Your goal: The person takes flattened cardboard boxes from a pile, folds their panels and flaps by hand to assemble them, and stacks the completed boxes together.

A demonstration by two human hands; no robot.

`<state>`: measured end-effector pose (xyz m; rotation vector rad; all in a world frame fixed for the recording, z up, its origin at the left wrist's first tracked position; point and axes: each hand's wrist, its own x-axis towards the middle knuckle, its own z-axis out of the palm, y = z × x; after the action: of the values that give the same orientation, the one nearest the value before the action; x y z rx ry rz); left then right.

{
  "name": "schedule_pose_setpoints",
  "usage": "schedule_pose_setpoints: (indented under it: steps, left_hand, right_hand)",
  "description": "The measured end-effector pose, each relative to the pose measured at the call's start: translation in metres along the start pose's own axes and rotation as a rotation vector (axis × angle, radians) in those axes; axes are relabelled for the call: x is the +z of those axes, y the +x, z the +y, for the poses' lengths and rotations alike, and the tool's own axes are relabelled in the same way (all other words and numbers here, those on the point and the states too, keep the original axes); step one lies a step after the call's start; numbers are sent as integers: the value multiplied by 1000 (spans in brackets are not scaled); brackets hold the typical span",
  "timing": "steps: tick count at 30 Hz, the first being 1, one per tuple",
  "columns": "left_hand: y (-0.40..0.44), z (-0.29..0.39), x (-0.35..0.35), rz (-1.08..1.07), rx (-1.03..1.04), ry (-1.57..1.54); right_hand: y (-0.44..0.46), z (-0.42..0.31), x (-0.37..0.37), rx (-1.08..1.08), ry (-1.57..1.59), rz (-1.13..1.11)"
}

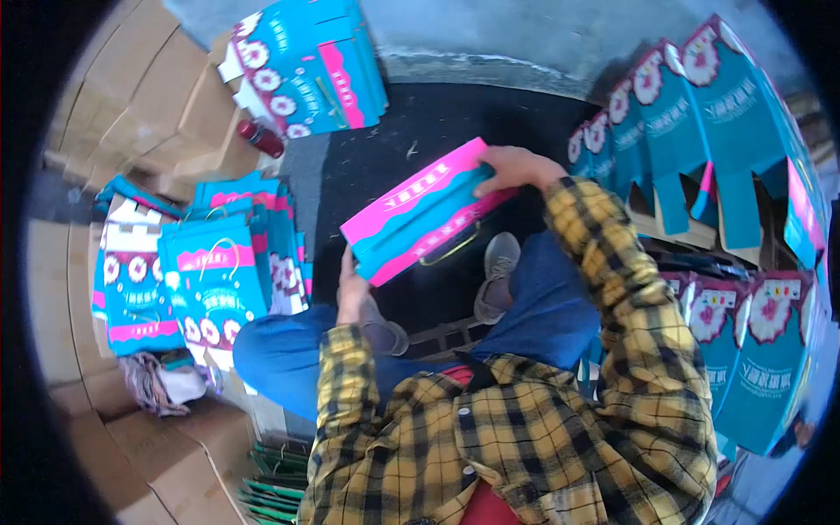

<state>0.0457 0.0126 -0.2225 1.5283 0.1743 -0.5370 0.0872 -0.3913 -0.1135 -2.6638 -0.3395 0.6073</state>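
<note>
Between my two hands is a pink and teal cardboard gift box (422,208), tilted over the dark floor, with white lettering on its pink bands. My right hand (514,170) grips its far right end, thumb on one face and fingers on the other side. At the near left end, my left hand (352,287) is closed on the edge, with its fingers partly hidden behind the box. A yellow cord handle (451,248) hangs along the lower side of the box.
Flat printed cartons (214,280) lie stacked at the left, more cartons (319,74) at the back. Standing teal boxes (731,131) line the right side. Brown cardboard boxes (149,96) fill the far left, near a dark red bottle (261,138). Green-edged items (276,490) sit lower left.
</note>
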Motion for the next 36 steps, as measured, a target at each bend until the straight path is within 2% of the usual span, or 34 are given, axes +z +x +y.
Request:
schedule_pose_setpoints:
  steps: [1,2,4,6,7,8,9,16,22,25,27,28,30,32,34,36]
  left_hand:
    - [0,1,1,43,-76,-24]
    - [0,2,0,94,-151,-44]
    - [-9,4,4,159,-65,-92]
    - [-8,3,8,161,-86,-179]
    - [-5,0,9,173,-58,-8]
    - [-2,-3,10,183,-29,161]
    - [0,-6,11,161,107,342]
    - [5,-9,12,184,90,384]
    - [7,-12,11,180,82,365]
    - [9,-10,14,154,6,334]
    - [7,-9,24,318,416,500]
    - [5,-1,26,305,418,502]
    - [-1,14,33,374,530,806]
    - [-12,33,47,310,658,956]
    - [-7,23,48,307,758,1187]
    - [-5,20,49,300,779,1182]
  right_hand:
    - [4,2,7,0,-66,191]
    - [9,7,17,18,-66,194]
    - [21,7,25,291,-38,196]
    - [26,9,25,341,29,150]
    - [27,9,24,387,89,99]
    - [28,8,22,390,86,95]
    - [29,8,21,404,63,71]
    - [35,8,15,423,-26,-23]
    - [40,2,11,413,-124,-11]
    - [39,-7,4,436,-174,-74]
    - [43,-19,-3,407,-232,-110]
    - [41,-32,-11,376,-290,-151]
    - [16,-71,-25,162,-321,314]
    - [-39,-122,-55,-61,-70,807]
    - [-94,-141,-62,-151,31,1160]
    - [-138,-124,-38,-92,45,1434]
